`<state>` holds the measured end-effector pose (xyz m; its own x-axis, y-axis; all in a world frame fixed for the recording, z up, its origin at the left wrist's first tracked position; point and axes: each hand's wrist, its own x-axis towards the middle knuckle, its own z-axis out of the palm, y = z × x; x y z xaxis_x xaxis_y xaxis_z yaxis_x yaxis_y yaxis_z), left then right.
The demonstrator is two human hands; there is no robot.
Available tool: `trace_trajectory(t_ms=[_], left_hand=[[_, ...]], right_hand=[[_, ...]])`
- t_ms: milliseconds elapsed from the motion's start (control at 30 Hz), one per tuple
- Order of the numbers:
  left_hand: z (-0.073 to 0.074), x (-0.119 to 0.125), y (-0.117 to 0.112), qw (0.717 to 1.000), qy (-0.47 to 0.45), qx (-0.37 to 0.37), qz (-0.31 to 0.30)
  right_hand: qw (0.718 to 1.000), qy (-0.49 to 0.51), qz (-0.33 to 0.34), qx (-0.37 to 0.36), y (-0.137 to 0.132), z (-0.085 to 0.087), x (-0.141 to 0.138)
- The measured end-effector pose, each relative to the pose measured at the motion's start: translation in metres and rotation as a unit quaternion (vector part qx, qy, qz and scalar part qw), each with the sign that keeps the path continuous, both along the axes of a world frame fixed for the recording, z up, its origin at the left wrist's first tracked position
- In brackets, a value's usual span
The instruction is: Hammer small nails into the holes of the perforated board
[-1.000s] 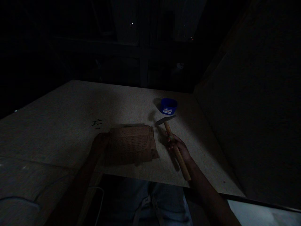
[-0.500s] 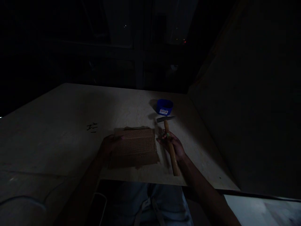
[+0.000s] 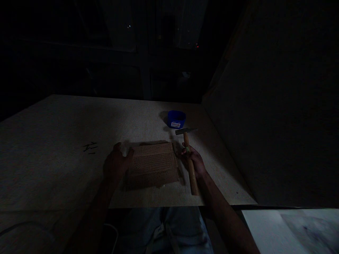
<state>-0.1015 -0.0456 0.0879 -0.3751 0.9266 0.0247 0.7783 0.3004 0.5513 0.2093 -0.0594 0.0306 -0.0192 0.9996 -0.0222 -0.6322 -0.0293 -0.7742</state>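
Note:
My right hand (image 3: 195,163) is closed around the wooden handle of a hammer (image 3: 191,173). The hammer's metal head points away from me, above the table and near the blue tub (image 3: 176,120). A brown piece of cardboard (image 3: 152,162) with rows of small dots or holes lies in front of me, with ragged edges. At its left edge is my left hand (image 3: 116,164), thumb and fingers apart, the thumb by the upper left corner. Whether the thumb touches the cardboard I cannot tell in the dim light.
Several dark nails (image 3: 90,147) are scattered on the pale table (image 3: 66,123), left of the cardboard. A dark upright panel (image 3: 270,141) borders the table on the right. At the lower left a cable (image 3: 29,223) curves across. The scene is very dark.
My left hand has drawn off the cardboard toward its left edge, and its fingers have spread. My right hand still holds the hammer. The whole view has shifted slightly.

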Motion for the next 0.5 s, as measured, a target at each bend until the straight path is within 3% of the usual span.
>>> trace_trajectory(t_ms=[67, 133, 267, 367, 500], left_hand=[[0.011, 0.011, -0.001, 0.996, -0.067, 0.055, -0.034], [0.015, 0.026, 0.002, 0.972, -0.207, 0.066, -0.085], [0.013, 0.052, 0.017, 0.873, -0.469, -0.030, -0.127], [0.015, 0.055, 0.030, 0.818, -0.556, -0.049, -0.139], [0.020, 0.049, 0.042, 0.795, -0.585, -0.032, -0.155]], right_hand=[[1.000, -0.006, 0.005, 0.005, 0.002, -0.003, -0.001], [1.000, -0.015, 0.010, 0.005, 0.004, -0.007, -0.001], [0.999, -0.017, 0.026, 0.007, 0.004, -0.012, 0.000], [0.999, 0.001, 0.037, 0.015, -0.001, -0.011, -0.001], [0.997, 0.032, 0.066, 0.007, -0.007, -0.005, -0.006]])
